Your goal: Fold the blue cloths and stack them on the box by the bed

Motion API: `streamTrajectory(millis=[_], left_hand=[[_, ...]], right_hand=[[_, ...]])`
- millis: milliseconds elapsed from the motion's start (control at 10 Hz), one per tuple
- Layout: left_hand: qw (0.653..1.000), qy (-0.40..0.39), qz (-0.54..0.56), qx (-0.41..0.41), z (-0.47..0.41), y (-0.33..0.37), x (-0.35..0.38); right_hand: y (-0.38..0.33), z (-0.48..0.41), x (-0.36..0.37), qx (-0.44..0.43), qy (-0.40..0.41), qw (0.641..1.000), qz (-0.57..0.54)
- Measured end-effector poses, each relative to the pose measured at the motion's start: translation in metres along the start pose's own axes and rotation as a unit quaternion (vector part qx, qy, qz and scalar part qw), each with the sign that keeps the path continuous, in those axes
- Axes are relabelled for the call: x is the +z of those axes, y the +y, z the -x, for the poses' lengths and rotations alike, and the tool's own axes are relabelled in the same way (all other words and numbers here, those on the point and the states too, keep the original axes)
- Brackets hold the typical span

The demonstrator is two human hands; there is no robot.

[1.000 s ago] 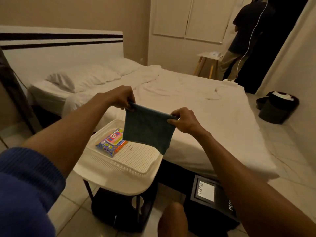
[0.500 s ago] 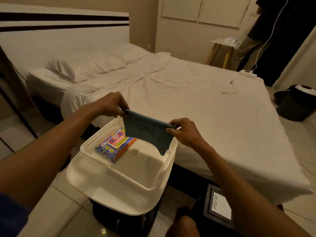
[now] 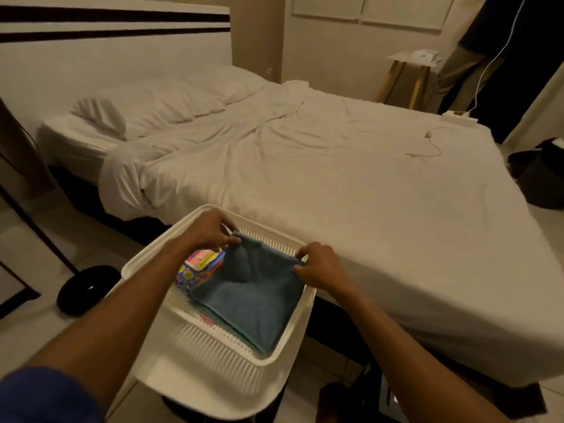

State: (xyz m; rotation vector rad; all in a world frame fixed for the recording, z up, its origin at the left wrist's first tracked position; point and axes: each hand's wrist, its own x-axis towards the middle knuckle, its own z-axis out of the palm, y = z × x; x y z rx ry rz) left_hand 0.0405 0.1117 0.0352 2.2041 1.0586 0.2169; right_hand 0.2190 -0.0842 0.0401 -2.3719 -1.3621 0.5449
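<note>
Your left hand (image 3: pixel 210 232) and right hand (image 3: pixel 317 265) each pinch a top corner of the folded blue terry cloth (image 3: pixel 250 296), which lies in the white perforated plastic basket (image 3: pixel 213 349)

Colourful packet (image 3: pixel 198 267) crowding basket's (image 3: pixel 293 340) left side, right perhaps cloth-covered.

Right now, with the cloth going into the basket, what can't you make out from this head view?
- White perforated plastic basket: its floor is mostly hidden by the folded blue cloth; any cloths beneath can't be counted.
- Colourful printed packet: partly hidden by the left hand and forearm; print too blurred to read.
- What supports the basket: cut off by the bottom edge.
- Right hand: fingertips buried in the cloth's edge.
</note>
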Motion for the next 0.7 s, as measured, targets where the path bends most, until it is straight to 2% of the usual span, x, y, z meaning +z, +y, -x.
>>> streamTrajectory(millis=[100,200,300,400,500,600,700], left_hand=[[0.996,0.074,-0.044,-0.014,-0.023,-0.009,0.034],[0.990,0.109,-0.088,-0.009,-0.033,-0.013,0.045],[0.977,0.160,-0.134,0.034,-0.032,-0.015,0.048],[0.978,0.131,-0.154,0.058,-0.023,-0.019,0.052],[0.970,0.045,-0.222,0.091,-0.007,-0.022,0.067],[0.945,0.017,-0.307,0.109,0.014,-0.014,0.075],[0.963,0.033,-0.247,0.106,0.036,-0.008,0.079]], right_hand=[[0.008,-0.017,0.010,-0.028,0.020,0.996,0.086],[0.010,-0.026,0.016,-0.079,0.051,0.980,0.175],[0.012,-0.025,0.019,-0.134,0.094,0.959,0.231],[0.014,-0.026,0.023,-0.115,0.087,0.951,0.272],[0.015,-0.024,0.026,-0.104,0.089,0.957,0.254],[0.012,-0.015,0.021,-0.137,0.092,0.949,0.269],[0.005,0.004,0.021,-0.165,0.041,0.937,0.307]])
